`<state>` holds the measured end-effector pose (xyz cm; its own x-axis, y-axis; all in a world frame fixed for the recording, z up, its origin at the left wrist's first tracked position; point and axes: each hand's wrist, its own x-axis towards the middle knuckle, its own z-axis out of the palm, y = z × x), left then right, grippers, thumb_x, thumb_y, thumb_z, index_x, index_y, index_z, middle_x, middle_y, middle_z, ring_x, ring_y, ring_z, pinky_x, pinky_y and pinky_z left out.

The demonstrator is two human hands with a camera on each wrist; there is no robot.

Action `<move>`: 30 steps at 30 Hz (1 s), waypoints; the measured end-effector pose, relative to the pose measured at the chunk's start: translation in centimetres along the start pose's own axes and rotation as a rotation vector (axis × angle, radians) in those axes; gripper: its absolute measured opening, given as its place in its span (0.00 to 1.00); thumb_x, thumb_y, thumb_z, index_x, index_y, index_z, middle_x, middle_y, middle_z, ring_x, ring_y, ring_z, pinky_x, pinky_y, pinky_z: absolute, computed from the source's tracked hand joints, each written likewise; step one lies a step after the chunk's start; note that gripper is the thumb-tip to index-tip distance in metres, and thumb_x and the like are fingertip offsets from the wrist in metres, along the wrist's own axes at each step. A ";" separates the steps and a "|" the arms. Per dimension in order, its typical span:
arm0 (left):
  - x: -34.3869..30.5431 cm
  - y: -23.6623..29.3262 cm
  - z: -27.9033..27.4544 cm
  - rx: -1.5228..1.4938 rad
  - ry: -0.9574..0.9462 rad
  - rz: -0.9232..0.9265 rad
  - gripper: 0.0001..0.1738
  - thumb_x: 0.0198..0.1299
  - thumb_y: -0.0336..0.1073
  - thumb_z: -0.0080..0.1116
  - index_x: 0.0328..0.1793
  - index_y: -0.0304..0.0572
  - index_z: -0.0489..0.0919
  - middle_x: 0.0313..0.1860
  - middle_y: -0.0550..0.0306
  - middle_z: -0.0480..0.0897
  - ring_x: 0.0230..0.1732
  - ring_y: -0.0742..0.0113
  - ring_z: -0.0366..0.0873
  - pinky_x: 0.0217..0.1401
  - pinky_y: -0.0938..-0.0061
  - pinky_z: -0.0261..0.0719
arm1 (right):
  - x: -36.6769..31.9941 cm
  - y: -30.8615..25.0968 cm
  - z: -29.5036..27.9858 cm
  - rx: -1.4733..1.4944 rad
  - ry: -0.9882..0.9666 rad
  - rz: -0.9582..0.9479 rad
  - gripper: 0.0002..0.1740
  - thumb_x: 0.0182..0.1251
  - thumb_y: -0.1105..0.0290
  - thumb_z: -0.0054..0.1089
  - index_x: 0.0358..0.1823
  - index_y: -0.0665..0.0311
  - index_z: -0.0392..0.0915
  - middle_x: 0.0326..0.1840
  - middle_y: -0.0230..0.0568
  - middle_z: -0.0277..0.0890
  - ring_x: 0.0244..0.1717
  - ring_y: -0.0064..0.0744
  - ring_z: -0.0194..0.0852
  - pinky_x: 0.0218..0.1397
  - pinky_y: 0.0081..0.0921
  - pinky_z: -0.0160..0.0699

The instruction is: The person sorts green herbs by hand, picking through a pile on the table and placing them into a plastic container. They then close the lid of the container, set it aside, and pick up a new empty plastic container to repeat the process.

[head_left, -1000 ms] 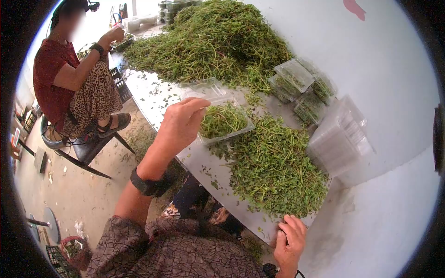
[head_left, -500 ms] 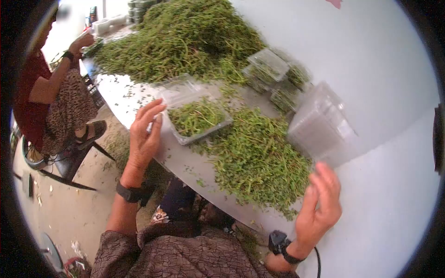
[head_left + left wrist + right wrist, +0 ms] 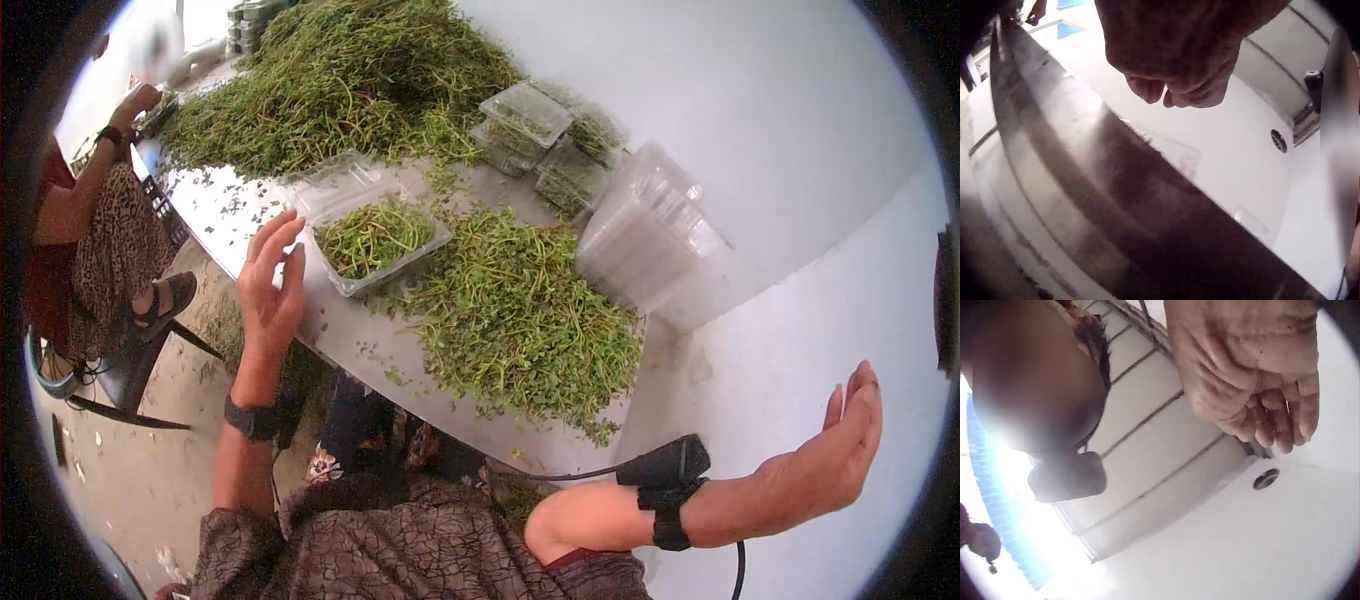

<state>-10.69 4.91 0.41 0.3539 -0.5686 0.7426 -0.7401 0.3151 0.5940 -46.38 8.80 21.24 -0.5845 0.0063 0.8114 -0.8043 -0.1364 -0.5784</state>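
Note:
My left hand (image 3: 268,300) hovers at the table's front edge, just left of an open clear plastic clamshell box (image 3: 398,268) filled with leafy green stems (image 3: 372,238). Nothing is between its loosely bent fingers. The box's lid (image 3: 345,187) is folded back toward the far side. To the right of the box spreads a low heap of cut greens (image 3: 530,325). My right hand (image 3: 830,455) is held out far to the right, past the table's end, in front of the white wall. In the right wrist view its palm (image 3: 1254,369) is bare and the fingers bend slightly.
A tall stack of nested clear boxes (image 3: 645,235) stands at the table's right end. Behind it are several closed boxes of greens (image 3: 525,115). A big mound of stems (image 3: 350,85) covers the far table. Another person (image 3: 105,220) sits at the left.
My left hand has drawn back left from over the filled box. My right hand has lifted from the table's near right corner and swung out right. The head view has shifted to the right.

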 end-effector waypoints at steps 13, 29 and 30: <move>-4.6 21.1 -0.9 -1.097 -0.855 0.339 0.24 0.60 0.25 0.54 0.64 0.26 0.71 0.63 0.33 0.70 0.58 0.47 0.77 0.61 0.61 0.78 | -7.5 0.1 1.0 0.298 -0.744 -0.593 0.07 0.58 0.78 0.60 0.39 0.69 0.79 0.39 0.49 0.81 0.41 0.49 0.80 0.47 0.36 0.79; -6.2 25.0 1.6 -1.139 -1.161 0.358 0.29 0.64 0.33 0.52 0.69 0.28 0.60 0.61 0.30 0.63 0.43 0.40 0.76 0.46 0.56 0.78 | -13.4 1.4 1.2 0.174 -1.210 -0.685 0.05 0.56 0.74 0.60 0.34 0.66 0.77 0.35 0.45 0.79 0.40 0.47 0.77 0.42 0.39 0.76; -6.2 25.2 1.9 -1.159 -1.194 0.341 0.30 0.65 0.33 0.52 0.70 0.29 0.59 0.63 0.27 0.62 0.46 0.36 0.76 0.49 0.54 0.77 | -13.7 1.2 1.1 0.152 -1.253 -0.683 0.05 0.57 0.73 0.60 0.33 0.65 0.76 0.35 0.44 0.78 0.42 0.45 0.76 0.44 0.40 0.76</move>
<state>-32.59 14.97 10.20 -0.7173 -0.4053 0.5668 0.2812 0.5759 0.7676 -39.21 7.47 9.54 0.4465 -0.7375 0.5066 -0.8181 -0.5658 -0.1026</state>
